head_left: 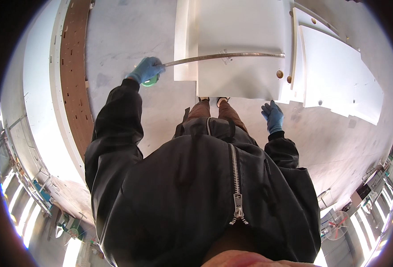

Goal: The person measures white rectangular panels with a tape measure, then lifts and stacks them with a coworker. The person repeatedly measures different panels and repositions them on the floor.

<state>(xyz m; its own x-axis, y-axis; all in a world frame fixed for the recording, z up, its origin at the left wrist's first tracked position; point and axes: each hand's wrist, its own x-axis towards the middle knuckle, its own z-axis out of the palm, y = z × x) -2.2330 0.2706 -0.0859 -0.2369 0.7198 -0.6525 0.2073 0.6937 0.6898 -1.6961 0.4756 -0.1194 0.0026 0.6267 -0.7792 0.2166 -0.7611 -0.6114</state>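
Green tape measure [150, 81] in left hand [146, 69], spanning white panel [241, 44]

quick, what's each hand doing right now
Left hand: closed on a green tape measure, its blade stretched over the white panel.
Right hand: open, empty.

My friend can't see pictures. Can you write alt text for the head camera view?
Looking down, a person's blue-gloved left hand holds a green tape measure, its blade stretched across a white panel on the grey floor. The gloved right hand hangs open, holding nothing.
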